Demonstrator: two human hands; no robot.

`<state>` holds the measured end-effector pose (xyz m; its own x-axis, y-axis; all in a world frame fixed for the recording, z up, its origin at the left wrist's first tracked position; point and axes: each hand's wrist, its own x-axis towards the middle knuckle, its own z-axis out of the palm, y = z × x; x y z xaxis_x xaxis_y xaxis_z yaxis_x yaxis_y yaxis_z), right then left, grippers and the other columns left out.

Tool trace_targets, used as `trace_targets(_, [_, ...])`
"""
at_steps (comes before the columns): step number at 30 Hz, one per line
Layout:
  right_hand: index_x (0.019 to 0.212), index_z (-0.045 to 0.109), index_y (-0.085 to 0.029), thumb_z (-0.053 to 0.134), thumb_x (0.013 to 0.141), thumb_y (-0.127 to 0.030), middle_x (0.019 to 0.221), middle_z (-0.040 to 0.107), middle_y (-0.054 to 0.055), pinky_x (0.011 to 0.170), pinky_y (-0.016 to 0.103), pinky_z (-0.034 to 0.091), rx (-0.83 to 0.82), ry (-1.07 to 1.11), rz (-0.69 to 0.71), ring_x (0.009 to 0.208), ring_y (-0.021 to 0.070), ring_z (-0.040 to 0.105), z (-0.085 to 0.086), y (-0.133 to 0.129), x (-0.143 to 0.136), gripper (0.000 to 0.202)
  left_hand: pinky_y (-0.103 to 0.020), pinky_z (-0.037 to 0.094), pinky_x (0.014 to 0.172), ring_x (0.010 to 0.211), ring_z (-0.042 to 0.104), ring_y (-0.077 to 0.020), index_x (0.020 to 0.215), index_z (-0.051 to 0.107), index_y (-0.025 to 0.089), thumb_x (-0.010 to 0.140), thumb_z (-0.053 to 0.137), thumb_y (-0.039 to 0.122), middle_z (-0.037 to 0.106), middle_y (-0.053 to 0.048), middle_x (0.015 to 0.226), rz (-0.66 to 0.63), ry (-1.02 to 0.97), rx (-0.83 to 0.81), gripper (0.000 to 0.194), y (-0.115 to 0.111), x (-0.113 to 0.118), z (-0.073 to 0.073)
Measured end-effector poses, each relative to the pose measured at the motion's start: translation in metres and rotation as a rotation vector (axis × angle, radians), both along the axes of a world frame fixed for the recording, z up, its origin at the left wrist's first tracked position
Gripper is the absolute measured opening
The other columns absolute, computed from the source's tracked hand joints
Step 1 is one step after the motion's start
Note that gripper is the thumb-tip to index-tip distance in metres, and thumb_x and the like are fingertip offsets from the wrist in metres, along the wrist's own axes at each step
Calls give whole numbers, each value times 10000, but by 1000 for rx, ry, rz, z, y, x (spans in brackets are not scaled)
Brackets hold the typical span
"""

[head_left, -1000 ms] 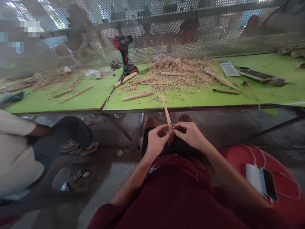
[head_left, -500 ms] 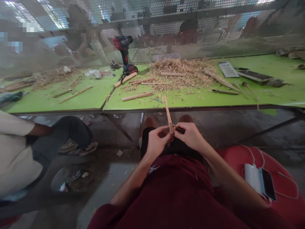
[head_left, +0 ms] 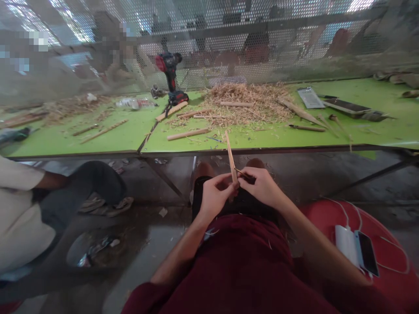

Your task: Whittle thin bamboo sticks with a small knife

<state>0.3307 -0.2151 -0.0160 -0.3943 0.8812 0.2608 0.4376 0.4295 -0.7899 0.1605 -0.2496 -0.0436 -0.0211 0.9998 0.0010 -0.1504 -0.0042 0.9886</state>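
My left hand (head_left: 216,192) is closed around the lower part of a thin wooden strip (head_left: 230,153), held nearly upright over my lap. The strip's far tip reaches past the table's front edge in this view. In my right hand (head_left: 262,185), closed beside it, is a slim carving tool (head_left: 242,173) whose thin tip meets the strip's right side. My fingers hide most of the tool's handle, so its exact kind is hard to make out. The fingertips of both hands are close together around the strip.
On the green table (head_left: 124,141) stand a cordless drill (head_left: 170,76) and a heap of wood shavings (head_left: 248,98). A sharpening stone (head_left: 347,107) lies at right. A phone (head_left: 366,253) and power bank (head_left: 346,246) rest on a red stool (head_left: 391,279). A co-worker (head_left: 22,209) sits at left.
The tool's tip has shifted very slightly along the strip. Both hands keep their grip in nearly the same place, and the view has moved a little.
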Motion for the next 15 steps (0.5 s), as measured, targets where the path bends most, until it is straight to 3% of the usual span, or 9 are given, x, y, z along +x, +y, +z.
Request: trace_targets(15, [730, 674, -189, 653, 875, -369, 650, 626, 12, 607, 275, 405, -66, 43, 11, 621, 137, 515, -1, 1, -1, 232, -282, 572, 549, 556, 699, -173, 1018, 800, 124, 717, 835, 296, 754, -35, 670, -17, 41, 6, 348, -2, -1, -1])
